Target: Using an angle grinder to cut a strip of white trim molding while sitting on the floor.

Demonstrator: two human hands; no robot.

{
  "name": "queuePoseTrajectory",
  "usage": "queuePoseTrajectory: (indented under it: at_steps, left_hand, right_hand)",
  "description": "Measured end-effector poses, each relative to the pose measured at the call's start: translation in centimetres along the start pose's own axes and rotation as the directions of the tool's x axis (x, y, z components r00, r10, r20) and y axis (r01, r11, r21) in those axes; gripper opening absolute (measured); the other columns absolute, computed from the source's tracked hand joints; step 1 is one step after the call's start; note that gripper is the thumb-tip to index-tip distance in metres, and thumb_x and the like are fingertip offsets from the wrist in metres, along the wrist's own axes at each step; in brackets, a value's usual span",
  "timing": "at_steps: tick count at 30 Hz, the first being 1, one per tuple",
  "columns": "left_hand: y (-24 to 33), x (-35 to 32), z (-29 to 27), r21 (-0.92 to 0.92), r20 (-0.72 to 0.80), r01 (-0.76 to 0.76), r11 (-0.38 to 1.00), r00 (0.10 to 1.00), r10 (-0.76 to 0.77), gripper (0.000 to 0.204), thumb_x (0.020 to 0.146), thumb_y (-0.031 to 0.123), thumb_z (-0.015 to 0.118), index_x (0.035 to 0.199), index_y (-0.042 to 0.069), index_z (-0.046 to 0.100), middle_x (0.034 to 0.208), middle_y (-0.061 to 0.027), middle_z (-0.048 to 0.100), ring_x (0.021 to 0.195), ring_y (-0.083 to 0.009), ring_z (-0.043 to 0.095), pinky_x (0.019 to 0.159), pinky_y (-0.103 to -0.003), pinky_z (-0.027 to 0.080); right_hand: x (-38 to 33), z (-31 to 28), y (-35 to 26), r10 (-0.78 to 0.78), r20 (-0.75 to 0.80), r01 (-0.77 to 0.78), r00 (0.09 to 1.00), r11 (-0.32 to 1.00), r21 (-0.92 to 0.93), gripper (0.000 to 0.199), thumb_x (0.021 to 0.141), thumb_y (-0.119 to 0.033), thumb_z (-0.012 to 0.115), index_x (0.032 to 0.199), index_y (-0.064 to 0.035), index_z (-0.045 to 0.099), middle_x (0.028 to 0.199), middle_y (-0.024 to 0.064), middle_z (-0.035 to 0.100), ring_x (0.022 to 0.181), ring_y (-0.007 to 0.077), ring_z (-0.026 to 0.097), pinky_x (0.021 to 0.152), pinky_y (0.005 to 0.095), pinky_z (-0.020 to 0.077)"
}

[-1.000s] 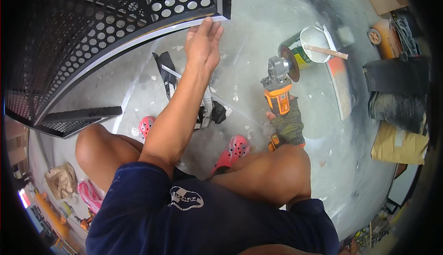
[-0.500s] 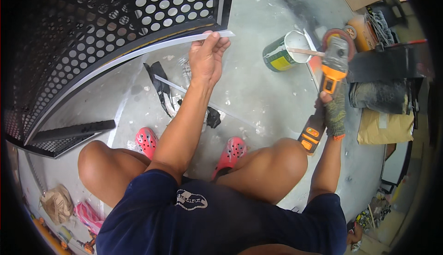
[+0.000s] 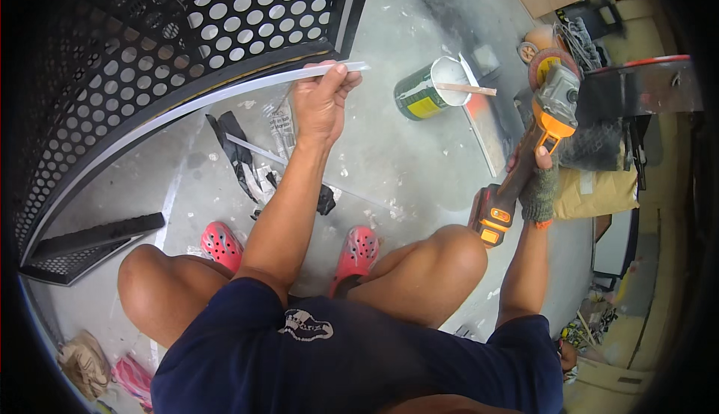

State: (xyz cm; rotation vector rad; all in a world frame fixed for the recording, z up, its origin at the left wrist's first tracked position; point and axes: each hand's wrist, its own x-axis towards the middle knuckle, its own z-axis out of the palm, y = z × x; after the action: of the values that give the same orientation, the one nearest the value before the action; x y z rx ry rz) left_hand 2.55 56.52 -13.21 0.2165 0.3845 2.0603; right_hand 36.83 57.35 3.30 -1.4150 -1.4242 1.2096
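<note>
Just below the lower edge of the perforated panel (image 3: 262, 16), we are pinching the white strip (image 3: 240, 88) near its end with the fingers of the left hand (image 3: 320, 107). We are facing open floor (image 3: 404, 159) between panel and bucket (image 3: 418, 98). Near the right knee (image 3: 458, 260), we are grasping the angle grinder (image 3: 527, 144) in the gloved right hand (image 3: 538, 186), its long axis slanting, its disc (image 3: 549, 67) pointing away and rightward. We are working over grey, spotted flooring.

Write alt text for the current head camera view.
A bare left hand grips a pale strip near its end, beside a black panel full of holes, while the gloved right hand holds a grinder. A bucket with a stick across its rim is on the floor.
</note>
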Motion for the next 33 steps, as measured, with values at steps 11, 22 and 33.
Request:
queuePoseTrajectory:
  at_steps: [11, 22, 33]
  left_hand:
    - [1.0, -1.5, -0.1, -0.012, 0.073, 0.008, 1.0, 0.997, -0.007, 0.007, 0.087, 0.002, 0.065, 0.094, 0.003, 0.062, 0.085, -0.0087, 0.067, 0.075, -0.0188, 0.069, 0.076, -0.034, 0.059]
    - [0.5, -1.8, -1.1, 0.0, 0.064, 0.015, 1.0, 0.998, -0.015, 0.009, 0.09, 0.009, 0.064, 0.097, 0.003, 0.065, 0.083, -0.0073, 0.067, 0.064, -0.0174, 0.064, 0.067, -0.034, 0.054]
    - [-2.1, 2.1, -1.5, 0.083, -0.049, 0.003, 0.997, 0.999, 0.001, 0.009, 0.09, 0.012, 0.065, 0.095, 0.005, 0.063, 0.081, -0.0048, 0.064, 0.062, -0.0152, 0.058, 0.064, -0.034, 0.05]
  right_hand:
    - [-1.3, 8.6, -3.7, -0.24, -0.002, 0.21, 0.971, 0.851, -0.482, 0.053, 0.08, -0.053, 0.068, 0.104, -0.0074, 0.053, 0.071, 0.0014, 0.055, 0.057, 0.0104, 0.055, 0.05, 0.0251, 0.0445]
    - [0.0, 7.6, -1.0, 0.194, 0.295, -0.174, 0.936, 0.981, -0.091, 0.071, 0.079, -0.071, 0.061, 0.103, -0.0044, 0.056, 0.076, 0.0076, 0.061, 0.058, 0.0156, 0.062, 0.051, 0.0284, 0.0531]
    - [7.9, 5.7, -1.8, 0.245, 0.518, -0.414, 0.819, 0.878, 0.24, 0.072, 0.085, -0.068, 0.053, 0.114, -0.0016, 0.052, 0.082, 0.0159, 0.062, 0.056, 0.0229, 0.065, 0.049, 0.0348, 0.0563]
